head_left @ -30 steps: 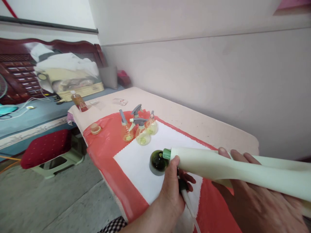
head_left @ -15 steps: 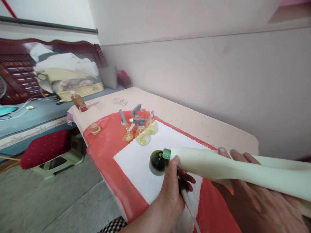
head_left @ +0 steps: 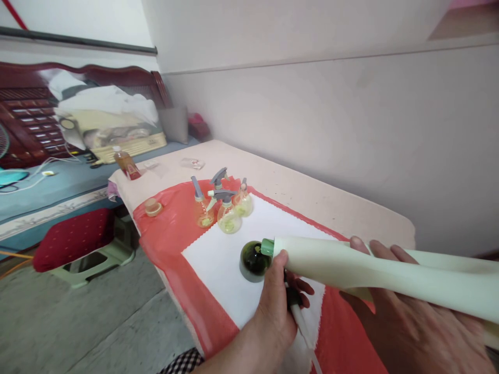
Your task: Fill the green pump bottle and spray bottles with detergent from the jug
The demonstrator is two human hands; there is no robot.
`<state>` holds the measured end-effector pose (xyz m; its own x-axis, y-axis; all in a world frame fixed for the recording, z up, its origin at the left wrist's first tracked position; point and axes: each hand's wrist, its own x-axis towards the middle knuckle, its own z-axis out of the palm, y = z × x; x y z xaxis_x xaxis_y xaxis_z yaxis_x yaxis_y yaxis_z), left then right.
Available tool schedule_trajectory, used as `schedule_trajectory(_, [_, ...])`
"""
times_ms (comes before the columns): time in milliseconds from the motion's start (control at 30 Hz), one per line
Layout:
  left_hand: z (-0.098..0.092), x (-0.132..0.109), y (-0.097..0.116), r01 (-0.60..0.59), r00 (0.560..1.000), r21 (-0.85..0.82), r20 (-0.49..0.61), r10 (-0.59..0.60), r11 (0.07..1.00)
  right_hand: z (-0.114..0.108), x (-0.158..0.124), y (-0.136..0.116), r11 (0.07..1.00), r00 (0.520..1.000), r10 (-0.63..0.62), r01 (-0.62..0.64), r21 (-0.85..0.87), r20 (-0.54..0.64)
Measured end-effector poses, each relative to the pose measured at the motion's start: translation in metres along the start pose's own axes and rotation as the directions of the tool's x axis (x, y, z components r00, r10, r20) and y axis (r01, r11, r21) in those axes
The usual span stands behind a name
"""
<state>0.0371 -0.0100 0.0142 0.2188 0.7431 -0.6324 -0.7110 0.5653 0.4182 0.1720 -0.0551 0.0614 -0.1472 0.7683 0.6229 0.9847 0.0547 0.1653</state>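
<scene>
A long pale green container (head_left: 370, 275) lies tilted across my hands, its green nozzle (head_left: 267, 247) touching the mouth of a round dark green bottle (head_left: 252, 259) that stands on a white cloth (head_left: 218, 259). My left hand (head_left: 277, 304) has its thumb against the container near the nozzle. Its fingers are curled on a dark pump piece with a white tube (head_left: 302, 322). My right hand (head_left: 409, 327) cradles the container from below, fingers wrapped up around its far side.
Three small clear spray bottles (head_left: 225, 206) with grey triggers stand at the cloth's far end, on a red sheet (head_left: 167, 234). An amber bottle (head_left: 125, 162) and a tan cap (head_left: 153, 206) sit beyond. A red stool (head_left: 74, 236) stands left of the table; the wall runs close on the right.
</scene>
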Motion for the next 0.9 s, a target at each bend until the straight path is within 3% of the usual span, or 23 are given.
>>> schedule_trajectory(900, [-0.0001,0.0006,-0.0004,0.004,1.0,-0.007,-0.004,-0.004,1.0,0.0043,-0.0023,0.0026,1.0,1.0,0.001,-0.001,-0.014,0.003])
